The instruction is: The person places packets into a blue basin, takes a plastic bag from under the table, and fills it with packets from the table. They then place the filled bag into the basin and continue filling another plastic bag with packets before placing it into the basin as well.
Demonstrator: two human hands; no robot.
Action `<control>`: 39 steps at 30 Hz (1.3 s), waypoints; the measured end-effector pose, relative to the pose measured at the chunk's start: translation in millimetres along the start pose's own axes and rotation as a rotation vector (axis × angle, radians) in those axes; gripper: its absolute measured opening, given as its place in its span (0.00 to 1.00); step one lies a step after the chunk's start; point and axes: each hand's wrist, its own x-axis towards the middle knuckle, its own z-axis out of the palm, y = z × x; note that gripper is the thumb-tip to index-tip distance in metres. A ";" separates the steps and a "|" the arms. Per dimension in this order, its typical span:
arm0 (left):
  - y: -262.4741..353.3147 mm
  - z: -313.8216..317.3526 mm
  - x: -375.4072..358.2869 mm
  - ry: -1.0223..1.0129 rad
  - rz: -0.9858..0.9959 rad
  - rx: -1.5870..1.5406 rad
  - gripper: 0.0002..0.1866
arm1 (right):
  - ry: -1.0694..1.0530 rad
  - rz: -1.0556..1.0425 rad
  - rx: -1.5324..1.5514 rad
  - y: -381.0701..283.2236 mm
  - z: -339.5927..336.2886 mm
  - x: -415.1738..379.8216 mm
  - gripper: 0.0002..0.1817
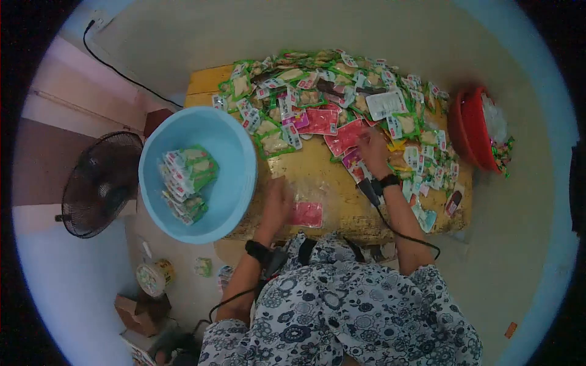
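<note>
My left hand (278, 198), slightly blurred, is closed at the left edge of a clear plastic bag (326, 198) on the yellow table. A red packet (307, 214) shows at the near end of this bag. Farther right, my right hand (373, 149) reaches into the heap of snack packets, its fingers closed at the right edge of another red packet (345, 138). A purple packet (354, 163) lies just below that hand. Green-edged packets with pale contents (274, 141) are heaped along the back of the table. My fingertips are partly hidden.
A light-blue basin (244, 177) holding several packets stands left of the yellow table (305, 161). Red basins (462, 131) with clear plastic bags stand at the right. A black fan (101, 183), a tub (154, 277) and a cardboard box (139, 314) are at the left. Cables trail from both wrists.
</note>
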 end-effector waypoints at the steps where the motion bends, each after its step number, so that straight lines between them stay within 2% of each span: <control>1: 3.3 -1.9 0.0 0.015 0.003 0.011 0.24 | 0.026 -0.040 -0.101 2.6 2.5 8.9 0.18; 4: 20.5 -18.3 7.6 -0.078 -0.101 -0.092 0.22 | 0.150 -0.335 -0.354 2.2 10.9 22.9 0.28; 7: 29.3 -28.5 9.8 -0.089 -0.038 -0.062 0.21 | -0.037 -0.254 -0.484 -4.5 14.7 32.3 0.32; 10: 36.8 -36.0 9.8 -0.136 0.025 0.008 0.21 | -0.049 -0.310 -0.505 -7.5 12.2 35.1 0.31; 13: 53.3 -42.4 5.2 -0.137 0.024 -0.084 0.21 | -0.213 -0.230 -0.677 -18.3 -10.3 47.5 0.30; 16: 42.9 -35.1 -4.5 -0.100 0.057 -0.086 0.22 | -0.256 -0.291 -0.581 -18.8 -30.9 44.9 0.30; 17: 41.2 -37.8 -6.4 -0.122 0.004 -0.107 0.22 | -0.209 -0.342 -0.548 -25.4 -39.2 37.2 0.26; 20: 47.4 -44.6 -11.1 -0.187 -0.144 -0.116 0.20 | -0.281 -0.259 -0.567 -19.1 -44.1 30.1 0.19; 22: 60.9 -56.3 -13.2 -0.225 -0.233 -0.065 0.18 | -0.092 -0.315 -0.411 -14.3 -50.4 18.1 0.15; 23: 56.3 -57.5 -18.1 -0.206 -0.211 -0.059 0.17 | 0.002 -0.345 -0.333 -13.3 -52.1 11.2 0.14; 25: 41.2 -60.6 -32.3 -0.169 -0.171 -0.043 0.15 | -0.048 -0.081 0.070 -28.9 -66.6 -9.3 0.13; 26: 33.7 -62.5 -37.3 -0.214 -0.195 -0.074 0.15 | -0.071 0.050 0.269 -39.9 -76.1 -22.1 0.13; 28: 23.6 -63.9 -44.0 -0.310 -0.236 -0.137 0.15 | -0.196 0.184 0.444 -65.7 -93.5 -55.1 0.12; 31: 85.6 -71.0 -32.4 -0.407 -0.414 -0.511 0.18 | -0.323 0.237 0.632 -84.7 -93.5 -102.7 0.12; 34: 117.8 -45.9 -22.4 -0.409 -0.541 -0.802 0.19 | -0.473 0.370 0.754 -81.1 -72.7 -135.1 0.10; 37: 127.1 -24.7 -17.4 -0.462 -0.474 -0.749 0.20 | -0.554 0.429 0.883 -73.5 -46.9 -159.9 0.11; 39: 131.0 -19.2 -16.4 -0.386 -0.556 -0.827 0.19 | -0.652 0.302 0.919 -70.7 -50.2 -167.2 0.13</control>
